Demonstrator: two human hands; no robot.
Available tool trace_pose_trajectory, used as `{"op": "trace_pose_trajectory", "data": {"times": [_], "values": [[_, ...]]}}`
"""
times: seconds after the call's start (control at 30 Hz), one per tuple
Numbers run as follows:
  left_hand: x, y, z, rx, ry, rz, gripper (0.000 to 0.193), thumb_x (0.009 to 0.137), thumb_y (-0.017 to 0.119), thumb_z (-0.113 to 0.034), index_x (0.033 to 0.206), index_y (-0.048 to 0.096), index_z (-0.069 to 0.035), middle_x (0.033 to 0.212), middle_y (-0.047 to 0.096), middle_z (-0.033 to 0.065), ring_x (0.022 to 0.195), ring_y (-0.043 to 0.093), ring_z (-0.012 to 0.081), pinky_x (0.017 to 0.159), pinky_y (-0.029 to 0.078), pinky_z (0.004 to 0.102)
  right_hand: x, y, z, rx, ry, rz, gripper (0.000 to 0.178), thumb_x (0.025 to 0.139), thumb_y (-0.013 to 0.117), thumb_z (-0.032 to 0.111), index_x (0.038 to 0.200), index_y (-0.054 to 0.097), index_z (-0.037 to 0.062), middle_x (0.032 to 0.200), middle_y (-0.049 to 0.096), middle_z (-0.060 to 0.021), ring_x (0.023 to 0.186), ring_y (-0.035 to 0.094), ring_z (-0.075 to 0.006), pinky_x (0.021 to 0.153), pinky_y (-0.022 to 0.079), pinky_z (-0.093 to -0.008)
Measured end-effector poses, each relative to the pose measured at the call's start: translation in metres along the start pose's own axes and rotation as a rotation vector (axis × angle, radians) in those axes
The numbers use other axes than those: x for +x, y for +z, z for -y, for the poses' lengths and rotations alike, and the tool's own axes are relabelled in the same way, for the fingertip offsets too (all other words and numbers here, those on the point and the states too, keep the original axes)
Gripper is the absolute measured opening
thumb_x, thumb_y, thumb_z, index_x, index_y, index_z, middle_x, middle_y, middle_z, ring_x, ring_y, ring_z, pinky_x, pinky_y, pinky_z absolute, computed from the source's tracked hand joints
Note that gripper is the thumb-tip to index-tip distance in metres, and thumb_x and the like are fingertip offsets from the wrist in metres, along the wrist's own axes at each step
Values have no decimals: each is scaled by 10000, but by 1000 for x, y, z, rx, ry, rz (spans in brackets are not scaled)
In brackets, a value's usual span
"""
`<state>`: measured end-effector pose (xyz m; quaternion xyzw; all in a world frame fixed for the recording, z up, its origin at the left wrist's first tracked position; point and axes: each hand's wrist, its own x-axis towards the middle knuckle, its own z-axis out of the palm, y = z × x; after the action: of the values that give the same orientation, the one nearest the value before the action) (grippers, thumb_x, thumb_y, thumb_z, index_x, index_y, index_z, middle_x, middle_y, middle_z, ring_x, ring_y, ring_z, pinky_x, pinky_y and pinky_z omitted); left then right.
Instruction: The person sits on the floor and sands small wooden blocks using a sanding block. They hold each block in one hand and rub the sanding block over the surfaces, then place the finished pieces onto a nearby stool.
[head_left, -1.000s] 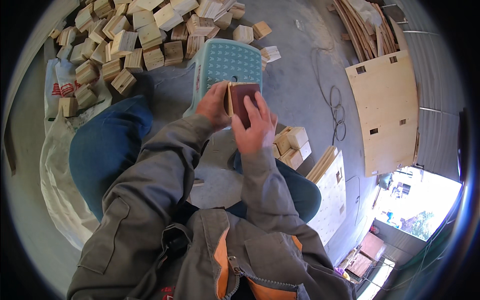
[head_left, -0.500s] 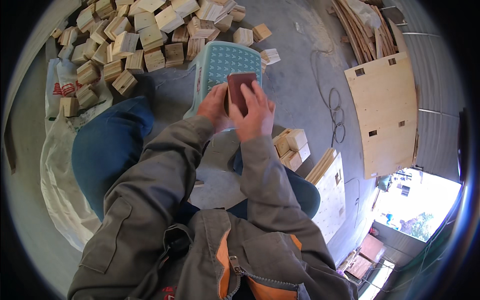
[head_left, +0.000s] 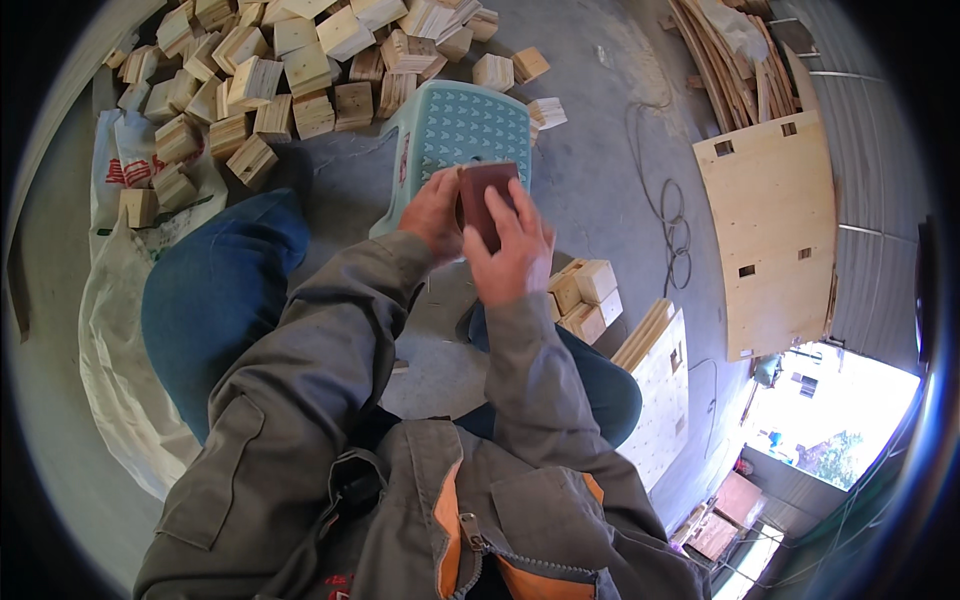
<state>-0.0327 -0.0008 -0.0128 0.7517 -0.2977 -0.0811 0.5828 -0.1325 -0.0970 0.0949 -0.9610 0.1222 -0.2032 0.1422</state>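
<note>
My right hand point(head_left: 512, 248) is closed on a reddish-brown rectangular pad point(head_left: 486, 184), which looks like a sanding pad. Its fingers lie across the pad's upper face. My left hand point(head_left: 434, 215) is wrapped round a piece just to the left of and under the pad. Only a thin tan edge of that piece shows, like a wooden block, and the rest is hidden. Both hands are in front of my body, over the near edge of a pale green plastic stool point(head_left: 465, 118).
Many wooden blocks point(head_left: 310, 70) are heaped at the far left, some on a white woven sack point(head_left: 125, 330). Several more blocks point(head_left: 585, 290) are stacked by my right knee, beside leaning boards point(head_left: 655, 390). A cable point(head_left: 672, 215) and a large plywood sheet point(head_left: 775, 240) are at right.
My right hand and the pad have shifted slightly toward me and to the right. The left hand stays nearly in place.
</note>
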Motion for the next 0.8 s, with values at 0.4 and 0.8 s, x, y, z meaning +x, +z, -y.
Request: {"op": "trace_pose_trajectory", "data": {"times": [0.4, 0.8], "values": [[-2, -4, -12, -12, 0, 3, 1001, 678, 980, -244, 1512, 447, -93, 1455, 574, 178, 1331, 597, 420, 1085, 539, 474, 49, 16, -16, -20, 109, 59, 600, 858, 832, 290, 1435, 719, 169, 1585, 582, -140, 1304, 596, -400, 1130, 466, -473], [2, 2, -3, -14, 0, 1, 988, 699, 1000, -273, 1509, 476, -58, 1459, 577, 209, 1344, 597, 428, 1112, 526, 461, -68, -37, 12, 48, 12, 35, 646, 792, 869, 159, 1419, 714, 131, 1594, 565, -178, 1196, 621, -391, 1061, 493, -486]]}}
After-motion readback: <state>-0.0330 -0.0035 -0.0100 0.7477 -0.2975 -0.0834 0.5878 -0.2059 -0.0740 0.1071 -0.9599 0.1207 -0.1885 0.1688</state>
